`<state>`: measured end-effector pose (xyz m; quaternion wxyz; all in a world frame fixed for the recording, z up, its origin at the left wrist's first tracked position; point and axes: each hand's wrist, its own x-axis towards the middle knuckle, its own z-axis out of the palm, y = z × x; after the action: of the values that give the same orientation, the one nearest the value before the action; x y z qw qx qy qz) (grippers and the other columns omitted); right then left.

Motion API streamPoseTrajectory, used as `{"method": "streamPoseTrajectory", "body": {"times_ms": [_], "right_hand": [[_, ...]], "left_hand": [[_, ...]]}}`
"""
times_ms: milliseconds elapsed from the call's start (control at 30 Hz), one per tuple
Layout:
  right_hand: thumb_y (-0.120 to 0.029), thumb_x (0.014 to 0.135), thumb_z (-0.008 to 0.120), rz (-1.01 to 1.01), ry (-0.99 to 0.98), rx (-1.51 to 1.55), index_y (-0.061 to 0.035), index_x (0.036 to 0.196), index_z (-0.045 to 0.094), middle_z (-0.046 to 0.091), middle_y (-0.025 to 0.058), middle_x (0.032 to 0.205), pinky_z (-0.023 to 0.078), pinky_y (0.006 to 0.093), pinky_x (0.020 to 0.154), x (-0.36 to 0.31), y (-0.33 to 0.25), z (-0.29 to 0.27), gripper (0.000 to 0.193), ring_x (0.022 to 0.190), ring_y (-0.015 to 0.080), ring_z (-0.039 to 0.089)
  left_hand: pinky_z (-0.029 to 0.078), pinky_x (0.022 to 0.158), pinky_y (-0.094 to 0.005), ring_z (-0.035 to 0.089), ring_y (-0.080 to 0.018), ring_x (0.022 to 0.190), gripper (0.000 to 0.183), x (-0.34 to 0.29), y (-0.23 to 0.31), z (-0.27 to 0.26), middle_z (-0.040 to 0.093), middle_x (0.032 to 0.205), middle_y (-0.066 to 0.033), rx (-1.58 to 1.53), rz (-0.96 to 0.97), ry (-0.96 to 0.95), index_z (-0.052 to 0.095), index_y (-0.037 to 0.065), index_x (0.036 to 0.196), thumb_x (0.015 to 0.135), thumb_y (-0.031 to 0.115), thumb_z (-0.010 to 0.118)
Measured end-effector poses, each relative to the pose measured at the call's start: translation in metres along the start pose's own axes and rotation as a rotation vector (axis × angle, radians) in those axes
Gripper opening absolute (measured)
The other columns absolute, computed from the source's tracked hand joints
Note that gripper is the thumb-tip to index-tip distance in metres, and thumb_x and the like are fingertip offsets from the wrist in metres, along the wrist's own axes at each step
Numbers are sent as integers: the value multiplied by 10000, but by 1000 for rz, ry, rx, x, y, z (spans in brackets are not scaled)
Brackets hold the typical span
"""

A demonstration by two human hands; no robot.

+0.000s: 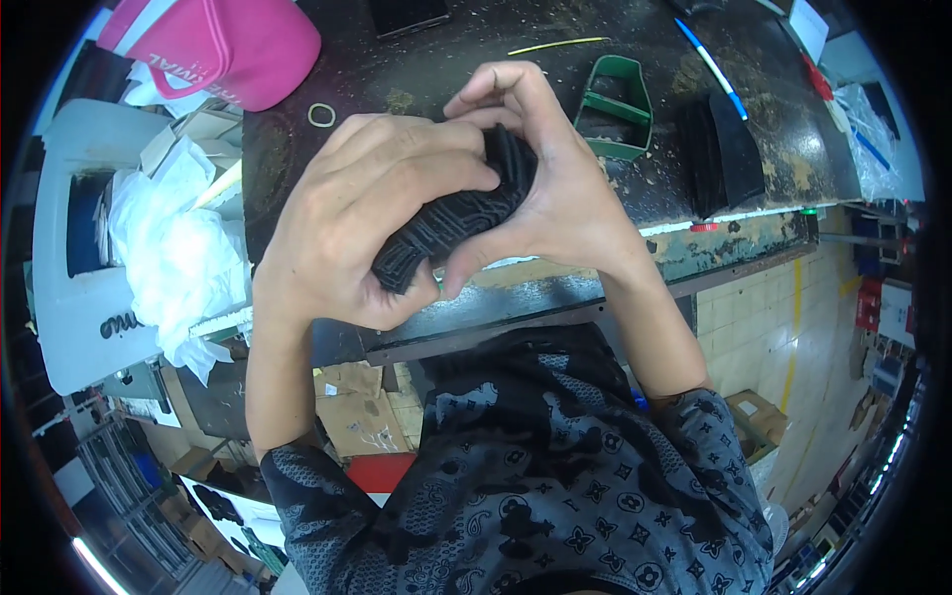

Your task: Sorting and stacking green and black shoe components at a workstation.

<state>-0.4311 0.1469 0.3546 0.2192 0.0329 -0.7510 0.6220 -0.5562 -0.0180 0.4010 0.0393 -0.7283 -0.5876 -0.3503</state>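
Patterned grey-and-black shirt fabric (565, 466) is filling the lower part of the head view, closest to the camera. Beyond it, the person's bare left hand (347, 208) and bare right hand (575, 203) are gripping a black, ribbed, apparently soft bundle (456, 218) between them: the left fingers are curling over its top, the right hand is cupping its right end, and both thumbs are bracing its near side. The bundle is appearing in front of the near edge of the dark, scuffed table (367, 74). With either grip loosening, its layers could be springing apart, or it could be slipping down past that edge. With the right hand swinging outward, its knuckles could be knocking the green, D-shaped open frame (615, 107) lying just beside them.
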Motion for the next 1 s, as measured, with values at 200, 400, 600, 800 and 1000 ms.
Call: {"method": "streamPoseTrajectory", "body": {"times_ms": [200,400,600,800,1000], "right_hand": [[-282,418,1047,-5,31,-2,-77,1202,428,581,49,1051,478,324,975,-1,3,0,1020,1058,173,596],[-213,337,1057,4,29,-105,-110,1117,417,552,-9,963,433,256,884,1,0,-6,1014,941,107,522],[-227,301,1055,45,28,-120,-92,1114,417,494,-6,991,430,264,896,1,2,-3,1042,967,123,491],[-213,323,1058,60,42,-127,-95,1115,403,451,-5,1010,422,258,900,0,-2,3,1035,984,119,455],[-227,353,1064,76,52,-97,-103,1091,395,478,10,1004,432,267,899,1,-2,0,1003,977,123,467]], "left_hand": [[506,898,-417,664,-346,1018,761,-6,-5,3,680,1123,-160,-19,-18,33,600,-8,1298,585,222,733],[492,913,-437,648,-337,975,860,-2,-4,3,661,1088,-151,-34,-80,-19,570,9,1376,563,261,691],[475,939,-456,618,-370,1008,941,-5,-7,3,637,1179,-157,-42,-61,-20,531,73,1432,526,275,683],[464,952,-455,606,-379,1046,912,-6,-7,-4,619,1252,-170,-77,-55,-88,544,52,1407,536,286,685],[466,950,-458,616,-401,1076,846,0,-9,-6,628,1251,-194,-91,-59,-143,574,19,1349,555,285,695]]}}
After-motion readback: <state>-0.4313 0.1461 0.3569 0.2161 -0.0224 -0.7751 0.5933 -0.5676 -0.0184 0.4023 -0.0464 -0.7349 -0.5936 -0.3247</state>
